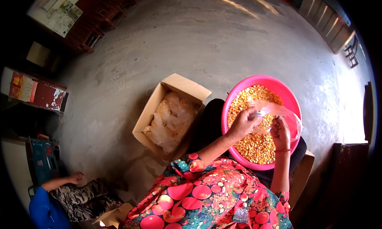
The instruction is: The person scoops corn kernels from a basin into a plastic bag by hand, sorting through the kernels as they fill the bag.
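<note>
A clear plastic bag (270, 108) is stretched between my two hands, over a pink basin (293, 97) of yellow corn kernels (254, 149). My left hand (245, 120) pinches the bag near its left end, fingers closed. On the other side my right hand (280, 129), with a red string at the wrist, has its fingers curled against the plastic. The basin sits at my lap. To its left, an open cardboard box (174, 80) holds clear plastic bags with corn (171, 117) inside.
At the lower left sits another person in a blue sleeve (45, 207) and camouflage trousers, one hand (76, 178) raised. A teal chair (43, 159) is beside them. Wooden chairs (93, 38) line the far left. Concrete floor (159, 38) stretches ahead. A second cardboard box (303, 173) is below the basin.
</note>
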Tool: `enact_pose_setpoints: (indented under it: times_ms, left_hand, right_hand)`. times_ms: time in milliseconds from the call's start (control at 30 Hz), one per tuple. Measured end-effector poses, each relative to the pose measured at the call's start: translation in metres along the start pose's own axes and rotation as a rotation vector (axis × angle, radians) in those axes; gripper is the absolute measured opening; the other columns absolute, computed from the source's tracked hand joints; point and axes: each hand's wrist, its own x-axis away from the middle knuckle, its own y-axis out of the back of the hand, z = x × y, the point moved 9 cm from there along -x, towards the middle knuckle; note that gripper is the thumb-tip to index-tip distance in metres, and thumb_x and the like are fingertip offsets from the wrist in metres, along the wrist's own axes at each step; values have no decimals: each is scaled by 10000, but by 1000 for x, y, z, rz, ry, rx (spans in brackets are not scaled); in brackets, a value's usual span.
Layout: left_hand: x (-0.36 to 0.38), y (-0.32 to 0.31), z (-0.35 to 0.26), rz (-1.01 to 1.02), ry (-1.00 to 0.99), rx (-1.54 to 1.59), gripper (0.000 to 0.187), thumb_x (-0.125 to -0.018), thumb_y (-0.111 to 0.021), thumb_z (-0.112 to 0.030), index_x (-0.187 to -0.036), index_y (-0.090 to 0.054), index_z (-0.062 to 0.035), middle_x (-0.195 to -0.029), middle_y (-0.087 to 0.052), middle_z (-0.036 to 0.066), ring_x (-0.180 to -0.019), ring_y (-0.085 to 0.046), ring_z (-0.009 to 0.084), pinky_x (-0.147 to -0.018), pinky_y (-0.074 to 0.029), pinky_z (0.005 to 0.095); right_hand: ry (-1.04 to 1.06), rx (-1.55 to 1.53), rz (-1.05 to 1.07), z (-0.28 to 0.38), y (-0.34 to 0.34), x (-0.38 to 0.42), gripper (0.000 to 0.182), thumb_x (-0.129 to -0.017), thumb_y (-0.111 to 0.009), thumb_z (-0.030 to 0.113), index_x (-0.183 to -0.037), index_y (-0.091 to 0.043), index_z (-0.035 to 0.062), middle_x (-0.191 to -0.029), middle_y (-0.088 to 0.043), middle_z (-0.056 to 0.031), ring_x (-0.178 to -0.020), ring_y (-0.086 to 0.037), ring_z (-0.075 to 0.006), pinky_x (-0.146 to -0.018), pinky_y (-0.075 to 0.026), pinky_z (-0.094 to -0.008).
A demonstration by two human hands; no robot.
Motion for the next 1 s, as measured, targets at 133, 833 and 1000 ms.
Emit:
enact_pose_setpoints:
  times_ms: [133, 833, 1000]
  left_hand:
    - [6, -5, -15, -34, 24, -79, 110, -846, -537, -145, -856, -535, -35, -632, -456, -69, -554, -407, -3, -489, -354, 149]
    - [9, -4, -14, -76, -64, -176, 81, -808, -565, -117, -830, -556, -40, -715, -507, -64, -664, -450, 4, -571, -401, 178]
    - [11, -8, -21, -59, -95, -291, 70, -803, -563, -104, -808, -540, -37, -690, -476, -72, -647, -434, 9, -561, -387, 186]
  right_hand:
    - [323, 221, -112, 38, 4, -9, 236, -856, -436, 122, -1057, -505, 20, -891, -549, -37, -667, -516, -93, -547, -425, -201]
    - [692, 1646, 596, -82, -88, 46, 235, -737, -526, 115, -950, -556, 21, -953, -550, -194, -934, -492, -360, -816, -376, -424]
    - [452, 1585, 599, -91, -70, 45, 180, -759, -537, 157, -878, -580, 28, -846, -577, -189, -809, -542, -353, -714, -428, -421]
